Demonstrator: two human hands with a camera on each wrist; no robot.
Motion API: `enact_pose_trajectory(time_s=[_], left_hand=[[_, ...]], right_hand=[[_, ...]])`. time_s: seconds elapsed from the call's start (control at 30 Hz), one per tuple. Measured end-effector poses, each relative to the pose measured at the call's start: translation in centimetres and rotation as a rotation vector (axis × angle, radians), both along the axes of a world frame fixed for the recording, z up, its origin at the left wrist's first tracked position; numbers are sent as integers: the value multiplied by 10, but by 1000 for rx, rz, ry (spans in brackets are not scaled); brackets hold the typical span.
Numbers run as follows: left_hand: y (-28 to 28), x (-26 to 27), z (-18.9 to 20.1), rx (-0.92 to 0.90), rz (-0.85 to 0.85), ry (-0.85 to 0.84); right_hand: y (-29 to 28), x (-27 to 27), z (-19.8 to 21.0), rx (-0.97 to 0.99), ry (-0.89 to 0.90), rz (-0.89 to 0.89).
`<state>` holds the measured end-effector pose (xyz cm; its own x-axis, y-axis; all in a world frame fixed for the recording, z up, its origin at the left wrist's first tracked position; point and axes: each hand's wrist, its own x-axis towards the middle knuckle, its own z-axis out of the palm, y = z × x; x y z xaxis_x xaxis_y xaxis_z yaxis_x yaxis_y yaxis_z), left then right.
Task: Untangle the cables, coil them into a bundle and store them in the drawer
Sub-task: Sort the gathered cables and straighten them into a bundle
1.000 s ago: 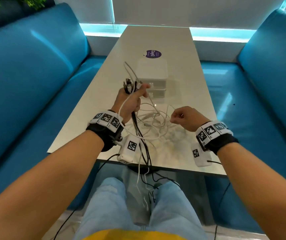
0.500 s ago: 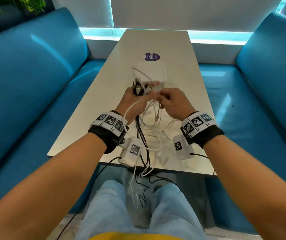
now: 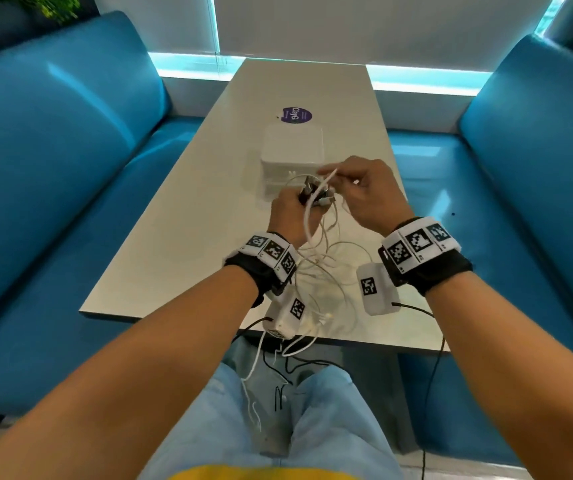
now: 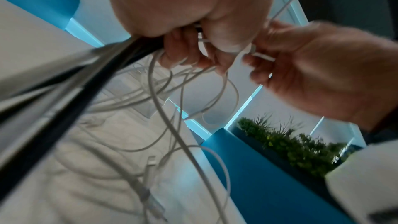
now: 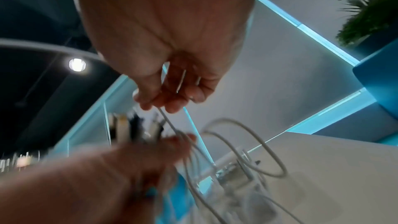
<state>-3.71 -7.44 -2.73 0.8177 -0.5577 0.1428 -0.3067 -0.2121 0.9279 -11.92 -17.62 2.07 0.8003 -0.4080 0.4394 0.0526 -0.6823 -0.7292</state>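
My left hand (image 3: 292, 213) grips a bunch of white and black cables (image 3: 314, 195) just below their plugs, above the middle of the table (image 3: 174, 237). My right hand (image 3: 358, 188) is right beside it and pinches the end of one white cable (image 3: 326, 180) between thumb and fingertips (image 5: 159, 103). Loose white loops (image 3: 333, 265) trail from the bunch onto the table and over its near edge to my lap. The small white drawer unit (image 3: 292, 150) stands just behind both hands, its drawers looking closed.
Blue benches (image 3: 53, 168) flank the narrow table on both sides. A purple round sticker (image 3: 297, 115) lies beyond the drawer unit. Black wrist-camera leads (image 3: 430, 375) hang below the table edge. Plants (image 4: 290, 142) sit behind the right bench.
My right hand came from the table's right side to the left hand, took the end of a white cable and lifted it slightly. Both hands rose and moved toward the drawer unit.
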Motion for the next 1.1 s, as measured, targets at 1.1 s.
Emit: enact_pose_trajectory(time_s=[1.1], left_hand=[[61,40,17,-406,-122,335]], right_hand=[[-10,-6,-108,-349,958,-16]])
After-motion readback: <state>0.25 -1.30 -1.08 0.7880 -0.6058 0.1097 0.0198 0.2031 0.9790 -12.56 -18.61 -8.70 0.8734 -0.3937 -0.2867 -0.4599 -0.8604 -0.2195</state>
